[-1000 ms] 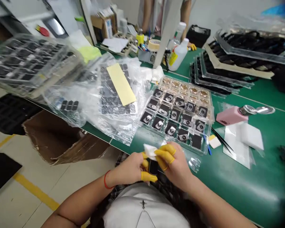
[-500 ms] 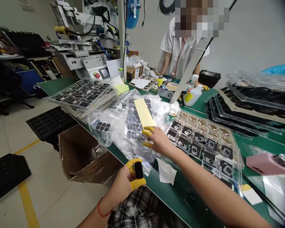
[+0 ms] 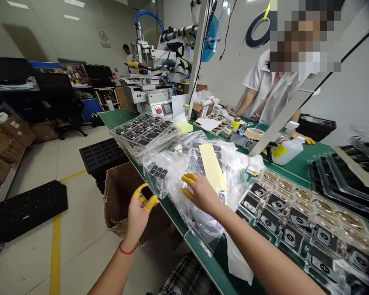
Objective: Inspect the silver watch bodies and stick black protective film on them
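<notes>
My left hand (image 3: 138, 213), with yellow finger cots on it, grips a small black-faced smartwatch body (image 3: 146, 192) between thumb and fingers, out past the bench edge. My right hand (image 3: 200, 193), also in yellow finger cots, has its fingers stretched out over crumpled clear plastic film (image 3: 175, 196) and holds nothing I can see. Just beyond it a pale yellow paper strip (image 3: 212, 166) lies across a sheet of dark rounded pieces. More dark rounded pieces (image 3: 158, 171) show in the plastic on the left. A clear tray of watch cases (image 3: 290, 237) lies to the right.
Stacked trays of watch parts (image 3: 144, 130) stand at the bench's far left. Below the edge is an open cardboard box (image 3: 118, 196). A white wipe (image 3: 238, 258) lies under my right forearm. Across the bench, a co-worker (image 3: 264, 90) stands near a plastic bottle (image 3: 287, 150).
The view has swung left. My left hand has moved with the smartwatch body away from my lap, out beside the box. My right hand has drawn off the yellow strip to its left.
</notes>
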Tool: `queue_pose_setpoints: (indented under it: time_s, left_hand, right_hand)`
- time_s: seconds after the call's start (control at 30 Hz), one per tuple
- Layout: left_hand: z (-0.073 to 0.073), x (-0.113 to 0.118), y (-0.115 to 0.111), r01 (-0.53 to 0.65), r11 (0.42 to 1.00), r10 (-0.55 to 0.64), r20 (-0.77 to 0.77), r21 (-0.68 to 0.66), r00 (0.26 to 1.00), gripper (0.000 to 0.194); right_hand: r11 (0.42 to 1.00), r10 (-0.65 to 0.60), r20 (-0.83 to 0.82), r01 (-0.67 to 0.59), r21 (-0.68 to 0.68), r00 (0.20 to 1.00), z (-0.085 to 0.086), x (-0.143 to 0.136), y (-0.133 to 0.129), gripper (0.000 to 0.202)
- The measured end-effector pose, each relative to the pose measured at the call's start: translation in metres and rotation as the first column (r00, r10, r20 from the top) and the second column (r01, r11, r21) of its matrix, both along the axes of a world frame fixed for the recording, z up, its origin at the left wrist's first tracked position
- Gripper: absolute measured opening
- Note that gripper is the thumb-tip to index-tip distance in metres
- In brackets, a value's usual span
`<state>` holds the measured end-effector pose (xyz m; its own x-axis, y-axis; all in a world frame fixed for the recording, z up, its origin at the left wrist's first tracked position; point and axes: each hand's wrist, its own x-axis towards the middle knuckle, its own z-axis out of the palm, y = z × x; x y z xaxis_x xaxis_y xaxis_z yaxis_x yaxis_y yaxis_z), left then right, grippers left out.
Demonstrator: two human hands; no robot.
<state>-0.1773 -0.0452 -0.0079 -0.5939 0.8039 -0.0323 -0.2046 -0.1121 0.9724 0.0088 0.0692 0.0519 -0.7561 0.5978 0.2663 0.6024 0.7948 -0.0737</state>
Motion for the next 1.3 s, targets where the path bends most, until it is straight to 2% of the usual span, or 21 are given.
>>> queue_pose_setpoints:
  time_s: [0.1, 0.13, 0.2, 0.27, 0.4, 0.5, 0.6, 0.7, 0.83, 0.97, 1.0, 1.07, 1.17, 1.3]
  left_hand:
    - [0.001, -0.026, 0.017, -0.082, 0.996, 0.083, -0.025, 0.028, 0.996, 0.066]
    - [0.002, -0.032, 0.023, -0.077, 0.997, 0.078, -0.024, 0.032, 0.997, 0.065]
    - [0.004, -0.04, 0.032, -0.052, 0.998, 0.053, -0.012, 0.038, 0.999, 0.062]
    - [0.008, -0.046, 0.036, -0.017, 0.999, 0.016, 0.013, 0.038, 1.0, 0.06]
    - [0.021, -0.053, 0.021, 0.07, 0.996, -0.073, 0.08, 0.047, 0.994, 0.058]
    - [0.031, -0.052, 0.001, 0.108, 0.994, -0.112, 0.116, 0.034, 0.987, 0.063]
    - [0.038, -0.04, -0.015, 0.136, 0.991, -0.134, 0.109, -0.013, 0.985, 0.067]
    - [0.039, -0.015, -0.024, 0.225, 0.973, -0.221, 0.068, -0.055, 0.973, 0.068]
    - [0.044, 0.025, -0.037, 0.393, 0.916, -0.395, -0.001, -0.08, 0.919, 0.067]
    - [0.058, 0.051, -0.057, 0.409, 0.912, -0.406, -0.176, -0.021, 0.897, 0.056]
    - [0.062, 0.056, -0.062, 0.423, 0.906, -0.413, -0.204, 0.003, 0.887, 0.055]
    - [0.071, 0.065, -0.069, 0.451, 0.891, -0.427, -0.243, 0.049, 0.871, 0.053]
    - [0.085, 0.081, -0.074, 0.471, 0.877, -0.431, -0.278, 0.094, 0.859, 0.053]
    - [0.099, 0.103, -0.076, 0.534, 0.84, -0.482, -0.32, 0.096, 0.816, 0.052]
  right_hand:
    - [1.0, -0.015, 0.03, 0.015, 0.018, 0.999, -0.005, -0.046, 0.005, 0.065]
    - [0.999, -0.032, 0.044, 0.031, 0.022, 0.999, -0.009, -0.057, 0.007, 0.066]
    - [0.998, -0.05, 0.068, 0.048, 0.031, 0.996, -0.016, -0.071, 0.007, 0.049]
    - [0.998, -0.032, 0.077, 0.028, 0.049, 0.996, -0.02, -0.072, 0.003, 0.039]
    - [0.994, 0.049, 0.071, -0.056, 0.099, 0.996, -0.021, -0.043, -0.019, 0.043]
    - [0.965, 0.135, 0.02, -0.136, 0.226, 0.991, -0.02, -0.011, -0.038, 0.039]
    - [0.927, 0.222, -0.013, -0.206, 0.314, 0.975, -0.02, 0.019, -0.053, 0.038]
    - [0.927, 0.256, 0.0, -0.245, 0.283, 0.967, -0.022, 0.046, -0.067, 0.039]
    - [0.959, 0.252, -0.05, -0.243, 0.144, 0.966, -0.02, 0.079, -0.091, 0.04]
    - [0.979, 0.162, -0.242, -0.186, -0.08, 0.957, -0.005, 0.113, -0.118, 0.075]
    - [0.978, 0.12, -0.295, -0.165, -0.131, 0.948, 0.0, 0.121, -0.124, 0.078]
    - [0.963, 0.021, -0.373, -0.119, -0.242, 0.927, 0.01, 0.134, -0.137, 0.071]
    - [0.875, -0.126, -0.457, -0.118, -0.469, 0.881, 0.023, 0.149, -0.151, 0.06]
    - [0.659, -0.374, -0.514, -0.168, -0.733, 0.772, 0.034, 0.164, -0.165, 0.04]
